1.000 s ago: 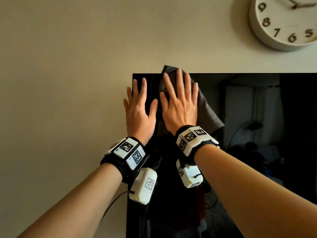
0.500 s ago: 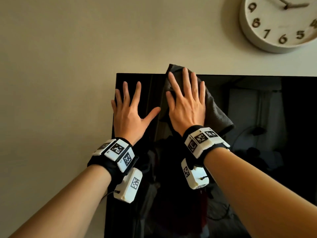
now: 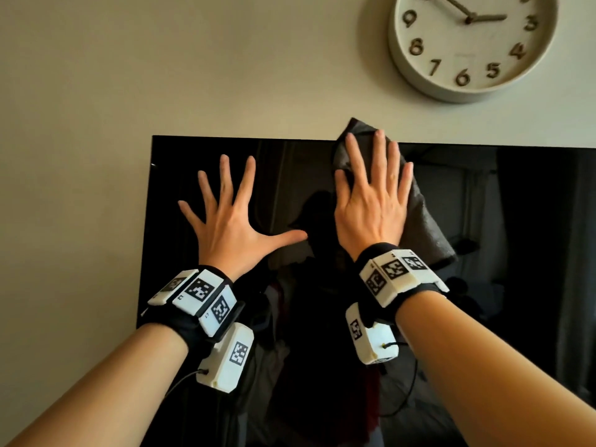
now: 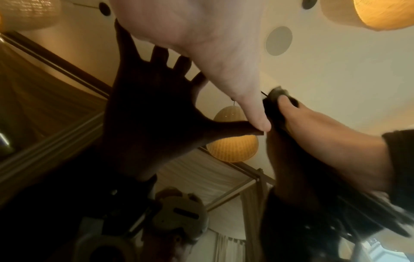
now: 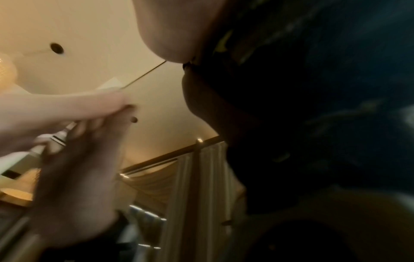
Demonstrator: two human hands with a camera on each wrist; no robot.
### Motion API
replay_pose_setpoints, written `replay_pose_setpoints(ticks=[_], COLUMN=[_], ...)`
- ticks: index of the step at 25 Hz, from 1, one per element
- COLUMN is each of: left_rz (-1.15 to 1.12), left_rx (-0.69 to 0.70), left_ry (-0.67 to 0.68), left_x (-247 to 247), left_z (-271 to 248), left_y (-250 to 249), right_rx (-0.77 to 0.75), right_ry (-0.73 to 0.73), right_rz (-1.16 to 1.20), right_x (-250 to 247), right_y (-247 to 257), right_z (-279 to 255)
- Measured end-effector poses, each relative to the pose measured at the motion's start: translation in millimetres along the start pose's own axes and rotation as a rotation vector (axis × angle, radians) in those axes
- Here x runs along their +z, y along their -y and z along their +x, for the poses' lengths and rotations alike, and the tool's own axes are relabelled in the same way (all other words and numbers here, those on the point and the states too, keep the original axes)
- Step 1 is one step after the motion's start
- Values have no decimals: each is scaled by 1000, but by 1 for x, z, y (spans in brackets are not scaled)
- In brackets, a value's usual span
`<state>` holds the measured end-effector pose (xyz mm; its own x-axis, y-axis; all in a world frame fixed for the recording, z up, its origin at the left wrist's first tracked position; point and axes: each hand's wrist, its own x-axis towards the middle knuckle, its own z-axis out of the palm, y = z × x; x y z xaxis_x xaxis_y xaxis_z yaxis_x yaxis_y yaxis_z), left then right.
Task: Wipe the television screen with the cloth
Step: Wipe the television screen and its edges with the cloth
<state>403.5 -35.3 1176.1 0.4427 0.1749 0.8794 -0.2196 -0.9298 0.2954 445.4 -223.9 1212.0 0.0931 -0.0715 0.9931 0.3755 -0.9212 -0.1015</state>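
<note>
A black television screen (image 3: 516,285) hangs on the wall and mirrors the room. My right hand (image 3: 371,201) lies flat, fingers straight, pressing a dark grey cloth (image 3: 429,227) against the glass near the top edge. One corner of the cloth sticks up above the frame. My left hand (image 3: 225,217) is spread wide and rests flat on the screen's upper left part, thumb pointing toward the right hand. In the left wrist view the left palm (image 4: 201,44) meets its dark reflection, with the cloth (image 4: 277,109) under the right hand (image 4: 325,141). The right wrist view is blurred.
A round white wall clock (image 3: 471,43) hangs above the screen to the right. Bare beige wall (image 3: 80,156) fills the space left of the television's edge. Wrist camera units (image 3: 225,359) hang below both wrists, close to the glass.
My right hand has slid the cloth rightward along the top of the screen. My left hand has spread its fingers wider and sits further in from the left edge.
</note>
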Motion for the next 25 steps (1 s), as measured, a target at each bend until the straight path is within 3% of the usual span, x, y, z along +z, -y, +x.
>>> replay_pose_setpoints(ticks=[3, 8, 11, 16, 20, 25], left_rz=[-3, -18, -54, 26, 26, 65], left_rx=[15, -34, -67, 108, 90, 110], left_ry=[22, 71, 85, 52, 118, 114], left_x=[3, 24, 23, 32, 39, 39], left_z=[-6, -12, -15, -17, -15, -16], left_y=[-22, -77, -82, -130, -132, -128], right_rx=[42, -84, 21, 17, -57, 52], right_ry=[23, 80, 59, 71, 75, 32], right_rz=[16, 46, 27, 42, 28, -6], right_x=[-12, -17, -30, -39, -44, -60], right_y=[-21, -28, -68, -79, -96, -134], right_z=[4, 2, 1, 6, 9, 13])
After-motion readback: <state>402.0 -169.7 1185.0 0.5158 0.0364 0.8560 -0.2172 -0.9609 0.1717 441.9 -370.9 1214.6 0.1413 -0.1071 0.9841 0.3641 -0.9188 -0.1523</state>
